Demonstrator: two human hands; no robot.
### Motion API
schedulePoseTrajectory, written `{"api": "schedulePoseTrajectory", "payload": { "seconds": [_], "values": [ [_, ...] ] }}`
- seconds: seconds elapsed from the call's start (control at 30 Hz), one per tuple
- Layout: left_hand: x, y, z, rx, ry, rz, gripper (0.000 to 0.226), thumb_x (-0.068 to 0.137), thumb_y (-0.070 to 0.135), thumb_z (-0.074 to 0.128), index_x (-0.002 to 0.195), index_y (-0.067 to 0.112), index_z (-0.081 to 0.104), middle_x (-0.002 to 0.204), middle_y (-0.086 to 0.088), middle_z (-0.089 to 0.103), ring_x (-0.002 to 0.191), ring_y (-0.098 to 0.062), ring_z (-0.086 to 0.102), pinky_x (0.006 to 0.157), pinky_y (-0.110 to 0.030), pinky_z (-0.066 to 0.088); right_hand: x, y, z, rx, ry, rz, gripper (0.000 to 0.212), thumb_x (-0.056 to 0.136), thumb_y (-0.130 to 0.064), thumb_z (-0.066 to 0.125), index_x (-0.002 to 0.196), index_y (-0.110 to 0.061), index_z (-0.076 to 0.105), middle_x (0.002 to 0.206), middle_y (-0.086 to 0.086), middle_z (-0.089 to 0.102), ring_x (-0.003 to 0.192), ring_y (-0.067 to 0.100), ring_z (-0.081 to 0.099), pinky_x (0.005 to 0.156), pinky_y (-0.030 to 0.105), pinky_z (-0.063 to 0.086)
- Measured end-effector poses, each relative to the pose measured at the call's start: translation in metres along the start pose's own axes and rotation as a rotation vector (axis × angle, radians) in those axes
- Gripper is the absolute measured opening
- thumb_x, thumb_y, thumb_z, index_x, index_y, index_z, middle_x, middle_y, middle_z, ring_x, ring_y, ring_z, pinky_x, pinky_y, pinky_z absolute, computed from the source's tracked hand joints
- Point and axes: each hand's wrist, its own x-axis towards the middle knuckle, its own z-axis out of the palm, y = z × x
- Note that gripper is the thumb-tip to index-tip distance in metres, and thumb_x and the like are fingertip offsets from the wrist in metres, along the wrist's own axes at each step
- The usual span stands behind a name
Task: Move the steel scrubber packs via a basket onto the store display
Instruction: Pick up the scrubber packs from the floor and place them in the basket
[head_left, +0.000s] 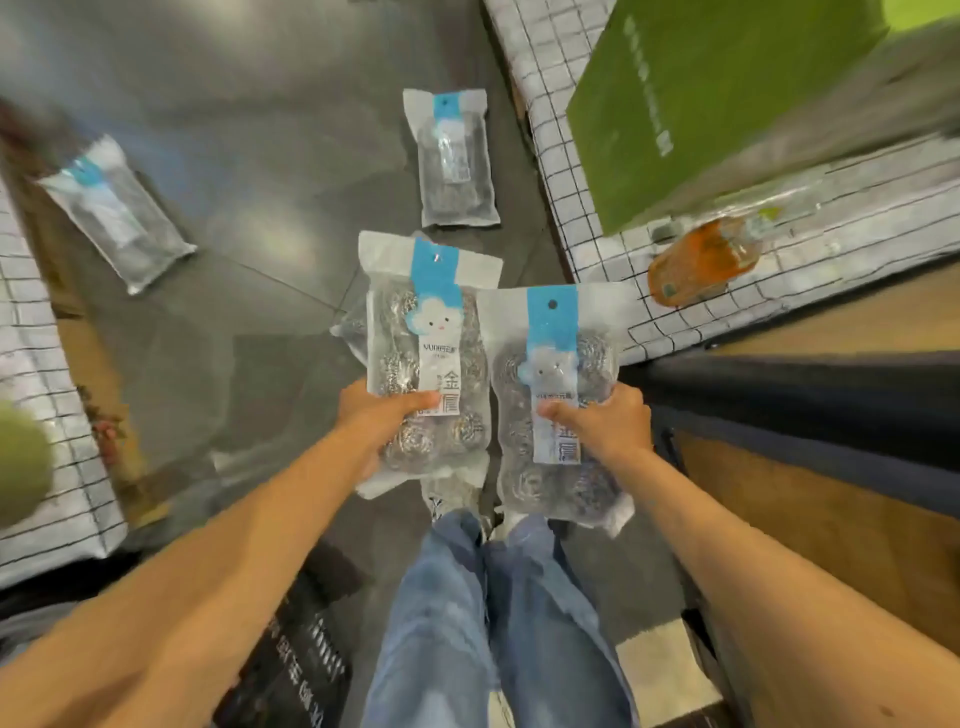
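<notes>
Downward view over a standing person's jeans (498, 623): the left hand (382, 415) grips one steel scrubber pack (428, 353), thumb across its label, and the right hand (605, 423) grips a second pack (558, 395) likewise, the two just beside each other. A third pack (456, 161) lies on the grey floor (260, 130) near the checked display surface (561, 156), and a fourth pack (117, 213) lies well apart at left. The display bears a green box (717, 104) and an orange packet (701, 260); a black basket (296, 654) sits lower left.

green box (717, 104): upper right, on checked cloth (550, 62)
orange bottle (704, 262): on its side, near box
floor (234, 130): grey
</notes>
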Motion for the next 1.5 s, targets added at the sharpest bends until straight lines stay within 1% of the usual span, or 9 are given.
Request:
{"api": "schedulePoseTrajectory", "payload": {
  "seconds": [0.27, 0.37, 0.47, 0.63, 0.7, 0.97, 1.13, 1.27, 1.5],
  "values": [
    [-0.153, 0.106, -0.089, -0.113, -0.056, 0.192, 0.049, 0.063, 0.013, 0.084, 0.107, 0.008, 0.062, 0.095, -0.009, 0.071, 0.084, -0.022, 0.068, 0.080, -0.037, 0.055, -0.139, -0.139, -0.092, 0.195, -0.054, -0.220, 0.025, 0.067, -0.021, 0.084, 0.079, -0.025, 0.063, 0.086, 0.000, 0.070, 0.079, 0.017, 0.069, 0.073, 0.035, 0.057],
    [-0.206, 0.132, -0.125, -0.188, -0.051, 0.277, 0.060, 0.054, 0.020, 0.087, 0.108, 0.009, 0.064, 0.093, -0.008, 0.073, 0.082, -0.021, 0.071, 0.071, -0.033, 0.057, -0.186, -0.186, -0.114, 0.246, -0.062, -0.333, 0.027, 0.064, -0.020, 0.086, 0.081, -0.019, 0.065, 0.085, 0.005, 0.072, 0.073, 0.018, 0.070, 0.069, 0.037, 0.058],
    [-0.256, 0.146, -0.154, -0.264, -0.007, 0.387, 0.040, 0.066, 0.011, 0.082, 0.102, 0.014, 0.064, 0.085, -0.001, 0.072, 0.074, -0.013, 0.070, 0.057, -0.025, 0.055, -0.226, -0.231, -0.131, 0.291, -0.108, -0.423, 0.036, 0.060, -0.022, 0.087, 0.087, -0.012, 0.066, 0.083, 0.009, 0.073, 0.071, 0.021, 0.071, 0.066, 0.037, 0.059],
    [-0.327, 0.154, -0.195, -0.381, 0.112, 0.508, 0.075, 0.040, 0.030, 0.088, 0.108, 0.009, 0.065, 0.092, -0.008, 0.074, 0.088, -0.026, 0.070, 0.085, -0.047, 0.054, -0.284, -0.289, -0.145, 0.322, -0.237, -0.612, 0.046, 0.058, -0.020, 0.088, 0.097, -0.007, 0.068, 0.082, 0.008, 0.074, 0.070, 0.020, 0.072, 0.069, 0.039, 0.059],
    [-0.348, 0.148, -0.208, -0.418, 0.178, 0.562, 0.070, 0.045, 0.027, 0.088, 0.109, 0.009, 0.066, 0.092, -0.007, 0.074, 0.087, -0.025, 0.071, 0.084, -0.045, 0.055, -0.302, -0.303, -0.145, 0.314, -0.309, -0.681, 0.047, 0.058, -0.017, 0.087, 0.099, -0.004, 0.068, 0.083, 0.010, 0.074, 0.072, 0.023, 0.073, 0.070, 0.040, 0.059],
    [-0.431, 0.073, -0.218, -0.628, 0.527, 0.607, 0.055, 0.062, 0.023, 0.084, 0.112, 0.015, 0.064, 0.100, -0.001, 0.071, 0.094, -0.016, 0.066, 0.087, -0.035, 0.051, -0.364, -0.326, -0.125, 0.196, -0.616, -0.845, 0.031, 0.061, -0.008, 0.085, 0.088, -0.013, 0.071, 0.087, 0.008, 0.074, 0.077, 0.023, 0.072, 0.070, 0.035, 0.058],
    [-0.480, -0.005, -0.199, -0.887, 0.790, 0.552, 0.034, 0.074, 0.008, 0.078, 0.105, 0.011, 0.065, 0.091, 0.000, 0.069, 0.083, -0.013, 0.064, 0.062, -0.016, 0.045, -0.403, -0.317, -0.092, -0.003, -0.822, -0.908, 0.030, 0.060, -0.009, 0.086, 0.086, -0.014, 0.070, 0.086, 0.008, 0.074, 0.078, 0.023, 0.072, 0.074, 0.038, 0.057],
    [-0.515, -0.075, -0.191, -1.029, 0.948, 0.475, 0.025, 0.073, 0.011, 0.079, 0.092, 0.023, 0.066, 0.087, 0.008, 0.071, 0.079, -0.006, 0.067, 0.064, -0.021, 0.048, -0.448, -0.294, -0.054, -0.129, -0.982, -0.954, 0.025, 0.064, -0.007, 0.083, 0.084, -0.014, 0.069, 0.078, 0.003, 0.072, 0.063, 0.010, 0.070, 0.056, 0.022, 0.056],
    [-0.556, -0.179, -0.182, -1.275, 1.187, 0.371, 0.035, 0.071, 0.014, 0.080, 0.102, 0.018, 0.065, 0.095, 0.000, 0.072, 0.089, -0.016, 0.068, 0.074, -0.030, 0.053, -0.521, -0.238, 0.018, -0.375, -1.183, -1.037, 0.024, 0.067, -0.010, 0.083, 0.085, -0.014, 0.067, 0.077, 0.001, 0.071, 0.060, 0.009, 0.069, 0.052, 0.021, 0.054]
  ]
}}
